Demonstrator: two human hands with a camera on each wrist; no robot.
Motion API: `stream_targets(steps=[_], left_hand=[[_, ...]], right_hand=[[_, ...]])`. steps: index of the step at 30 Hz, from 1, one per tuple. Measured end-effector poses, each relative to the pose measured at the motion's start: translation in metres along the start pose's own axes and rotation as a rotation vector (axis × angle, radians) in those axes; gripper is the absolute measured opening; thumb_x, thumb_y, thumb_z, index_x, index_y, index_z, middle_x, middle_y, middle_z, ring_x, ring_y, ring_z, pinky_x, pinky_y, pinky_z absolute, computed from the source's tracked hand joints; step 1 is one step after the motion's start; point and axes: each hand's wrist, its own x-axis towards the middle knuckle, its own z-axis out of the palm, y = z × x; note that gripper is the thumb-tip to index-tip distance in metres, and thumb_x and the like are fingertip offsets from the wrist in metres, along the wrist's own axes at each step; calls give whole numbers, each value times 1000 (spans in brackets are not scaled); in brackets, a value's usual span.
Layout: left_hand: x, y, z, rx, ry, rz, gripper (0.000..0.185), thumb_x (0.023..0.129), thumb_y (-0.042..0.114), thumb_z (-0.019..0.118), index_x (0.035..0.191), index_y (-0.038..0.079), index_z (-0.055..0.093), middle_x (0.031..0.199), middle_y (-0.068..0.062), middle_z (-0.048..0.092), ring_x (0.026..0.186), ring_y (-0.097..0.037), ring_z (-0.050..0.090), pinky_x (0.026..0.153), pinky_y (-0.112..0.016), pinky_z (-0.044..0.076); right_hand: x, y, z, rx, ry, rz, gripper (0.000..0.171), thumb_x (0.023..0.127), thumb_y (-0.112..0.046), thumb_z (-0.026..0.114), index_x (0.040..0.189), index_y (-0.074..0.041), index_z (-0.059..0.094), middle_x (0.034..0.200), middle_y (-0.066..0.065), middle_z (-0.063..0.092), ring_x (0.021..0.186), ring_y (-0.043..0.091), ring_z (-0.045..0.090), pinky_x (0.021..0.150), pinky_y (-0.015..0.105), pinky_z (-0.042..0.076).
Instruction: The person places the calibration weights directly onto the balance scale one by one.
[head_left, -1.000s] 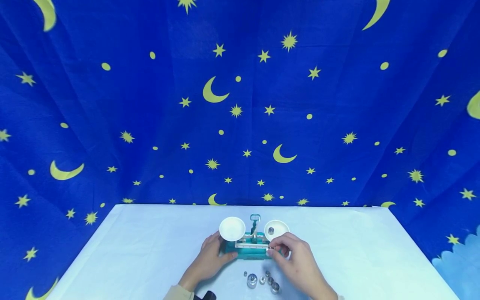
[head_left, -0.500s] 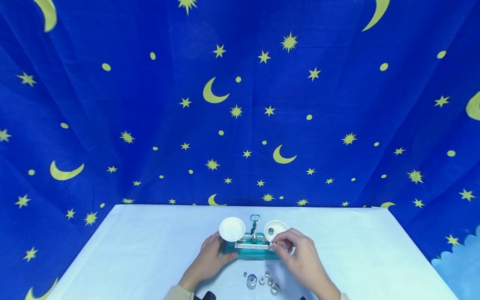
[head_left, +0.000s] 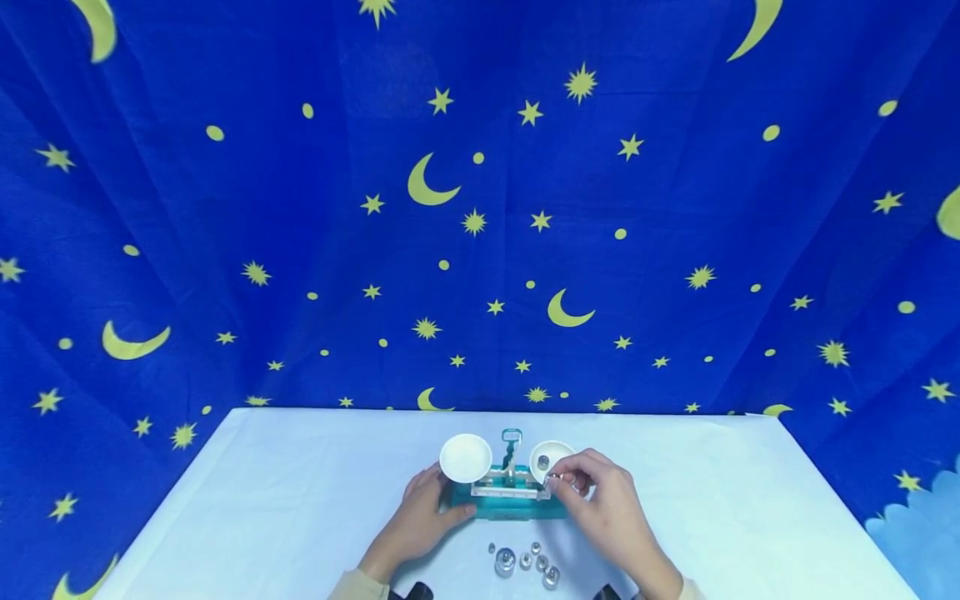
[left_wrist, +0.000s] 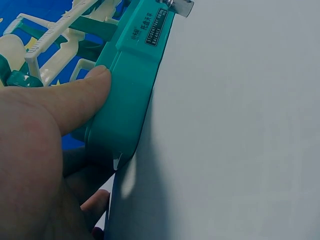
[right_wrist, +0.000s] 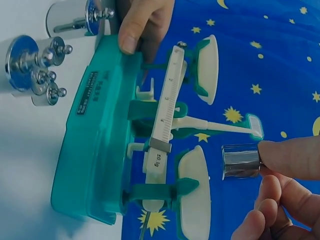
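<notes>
Pinching a small steel weight (right_wrist: 241, 161) at its top, our right hand (head_left: 603, 508) holds it just above the balance's right pan (head_left: 551, 457), where another weight (head_left: 543, 461) already sits. Our left hand (head_left: 415, 523) keeps its grip on the teal balance scale (head_left: 507, 501), thumb pressed against the base's end. More weights (head_left: 525, 562) stand loose on the tabletop (head_left: 300, 500) just in front of the balance.
</notes>
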Motion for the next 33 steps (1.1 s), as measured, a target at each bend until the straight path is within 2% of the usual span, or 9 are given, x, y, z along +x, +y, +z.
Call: stream_targets(steps=[16, 24, 33], left_hand=[[-1, 0, 0, 4, -2, -5, 83, 91, 46, 70, 150, -4, 41, 153, -24, 42, 145, -42, 33, 118, -66, 14], [-1, -2, 0, -4, 8, 11, 82, 91, 45, 70, 149, -6, 41, 152, -26, 42, 144, -44, 33, 118, -66, 14], [-3, 0, -1, -3, 14, 18, 81, 91, 44, 71, 148, -7, 42, 151, -27, 43, 143, -44, 34, 118, -66, 14]], right_hand=[[12, 6, 1, -27, 56, -59, 16, 78, -2, 82, 85, -14, 74, 73, -15, 57, 66, 3, 53, 60, 25, 52], [18, 7, 2, -41, 51, -27, 16, 79, -3, 82, 86, -15, 74, 74, -12, 59, 67, 4, 54, 62, 27, 53], [24, 11, 2, -41, 62, -48, 15, 79, -2, 81, 86, -13, 75, 74, -9, 59, 68, 5, 53, 61, 25, 51]])
